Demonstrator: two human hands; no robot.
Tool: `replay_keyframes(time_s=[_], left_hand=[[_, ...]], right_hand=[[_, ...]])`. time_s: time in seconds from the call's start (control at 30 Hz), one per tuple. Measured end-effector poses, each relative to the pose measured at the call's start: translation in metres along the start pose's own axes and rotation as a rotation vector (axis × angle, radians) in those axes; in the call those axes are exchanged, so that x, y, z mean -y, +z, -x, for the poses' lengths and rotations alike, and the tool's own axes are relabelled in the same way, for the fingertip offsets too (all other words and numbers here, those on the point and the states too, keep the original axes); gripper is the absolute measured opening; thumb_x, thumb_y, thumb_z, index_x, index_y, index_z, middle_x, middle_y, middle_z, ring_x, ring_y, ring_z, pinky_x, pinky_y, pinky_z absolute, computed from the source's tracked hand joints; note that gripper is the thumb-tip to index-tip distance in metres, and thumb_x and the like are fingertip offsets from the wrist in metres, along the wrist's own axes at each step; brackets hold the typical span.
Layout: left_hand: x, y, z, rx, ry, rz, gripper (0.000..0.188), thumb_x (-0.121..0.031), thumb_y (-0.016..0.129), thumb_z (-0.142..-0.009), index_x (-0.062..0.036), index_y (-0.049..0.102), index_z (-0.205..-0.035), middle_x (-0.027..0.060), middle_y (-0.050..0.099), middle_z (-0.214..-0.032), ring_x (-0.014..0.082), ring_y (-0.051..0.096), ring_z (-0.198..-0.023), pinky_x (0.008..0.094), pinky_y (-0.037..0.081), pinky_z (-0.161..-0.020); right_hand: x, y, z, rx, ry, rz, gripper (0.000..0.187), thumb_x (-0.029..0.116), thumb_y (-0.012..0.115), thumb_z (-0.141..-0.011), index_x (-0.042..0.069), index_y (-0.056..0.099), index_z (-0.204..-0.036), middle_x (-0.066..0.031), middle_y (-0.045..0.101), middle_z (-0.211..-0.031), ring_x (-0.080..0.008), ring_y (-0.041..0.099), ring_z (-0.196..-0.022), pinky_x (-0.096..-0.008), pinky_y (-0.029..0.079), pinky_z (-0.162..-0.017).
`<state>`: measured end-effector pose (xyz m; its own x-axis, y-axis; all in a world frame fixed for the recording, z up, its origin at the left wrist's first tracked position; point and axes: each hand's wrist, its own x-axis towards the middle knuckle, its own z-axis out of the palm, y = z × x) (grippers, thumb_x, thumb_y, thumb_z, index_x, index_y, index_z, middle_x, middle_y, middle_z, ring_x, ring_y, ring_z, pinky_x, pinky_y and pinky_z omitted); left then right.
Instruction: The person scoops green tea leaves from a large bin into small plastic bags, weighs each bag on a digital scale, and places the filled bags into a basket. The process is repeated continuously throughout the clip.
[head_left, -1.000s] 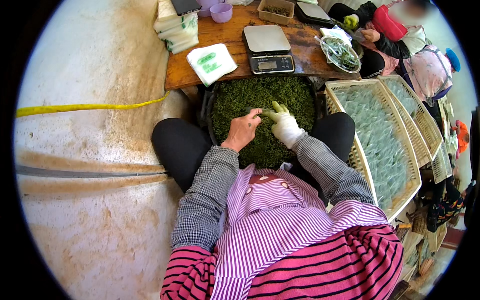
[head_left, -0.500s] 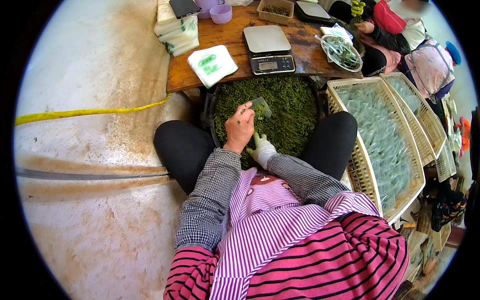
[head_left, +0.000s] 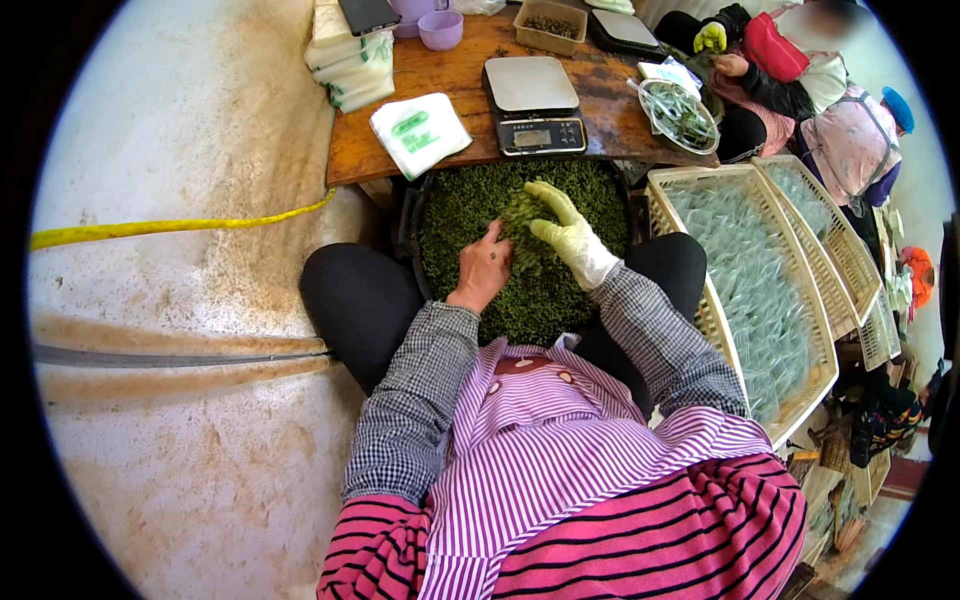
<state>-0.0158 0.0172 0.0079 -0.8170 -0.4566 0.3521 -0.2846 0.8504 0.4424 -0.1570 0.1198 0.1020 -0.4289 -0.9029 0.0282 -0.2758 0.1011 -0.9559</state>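
Observation:
A round dark tub [head_left: 408, 215] between my knees is filled with small green berries [head_left: 580, 200] that look like green peppercorns. My bare left hand [head_left: 484, 268] is above them, fingers closed at the edge of a small clear plastic bag [head_left: 518, 212], which is blurred and largely hidden by green berries. On the right, my gloved right hand [head_left: 575, 240] reaches over the bag with thumb and fingers apart. A loose clump of berries shows between its fingertips and the left hand, and some blurred ones seem to fall below.
Beyond the tub, a wooden table [head_left: 440, 160] carries a digital scale [head_left: 530, 85], flat printed bags [head_left: 420, 132], a purple cup [head_left: 441, 30] and a tan box [head_left: 551, 25]. Cream crates [head_left: 800, 420] of filled clear bags stand right. Co-workers [head_left: 770, 60] sit at the far right.
My right hand has risen from the berries, out from behind the left hand, to the bag with berries at its fingertips. My left hand has shifted slightly, and the bag is harder to see.

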Motion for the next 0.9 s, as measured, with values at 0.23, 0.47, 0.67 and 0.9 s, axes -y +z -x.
replay_keyframes(time_s=[0.23,0.47,0.67,0.9], left_hand=[[-0.006,-0.005,0.0,-0.084,0.049,0.142,0.005,-0.001,0.062,-0.076,-0.0032,0.061,-0.081,0.0126,0.055,-0.127,0.0291,0.065,-0.066,0.0376,0.054,-0.057],[-0.007,-0.01,0.002,0.004,0.001,0.116,0.004,-0.002,0.065,-0.078,-0.0032,0.062,-0.081,0.0069,0.057,-0.127,0.0259,0.066,-0.068,0.0353,0.054,-0.06],[-0.01,-0.002,0.0,0.016,0.036,0.084,0.006,-0.003,0.065,-0.079,-0.0033,0.064,-0.085,0.0079,0.058,-0.124,0.0272,0.067,-0.071,0.0365,0.055,-0.061],[-0.027,-0.025,-0.001,-0.151,0.111,0.219,0.019,-0.007,0.069,-0.079,-0.0073,0.066,-0.098,0.0081,0.057,-0.123,0.0228,0.068,-0.078,0.0324,0.056,-0.06]], right_hand=[[-0.024,0.003,0.008,0.23,-0.097,1.138,0.051,0.011,0.067,-0.07,0.015,0.058,-0.121,-0.0142,0.035,-0.146,-0.0389,0.031,-0.134,-0.055,0.029,-0.106],[-0.03,0.01,-0.009,0.094,0.137,0.773,0.032,0.011,0.064,-0.077,0.015,0.067,-0.108,-0.0143,0.046,-0.139,-0.037,0.04,-0.129,-0.0411,0.035,-0.106],[-0.036,0.002,-0.008,-0.12,0.06,0.615,0.037,0.026,0.061,-0.085,0.01,0.06,-0.119,-0.0193,0.055,-0.126,-0.0346,0.06,-0.105,-0.0377,0.049,-0.089],[-0.038,0.002,-0.029,0.059,0.144,0.678,0.024,0.011,0.049,-0.089,0.005,0.062,-0.109,-0.0166,0.067,-0.095,-0.0337,0.065,-0.087,-0.0391,0.052,-0.074]])
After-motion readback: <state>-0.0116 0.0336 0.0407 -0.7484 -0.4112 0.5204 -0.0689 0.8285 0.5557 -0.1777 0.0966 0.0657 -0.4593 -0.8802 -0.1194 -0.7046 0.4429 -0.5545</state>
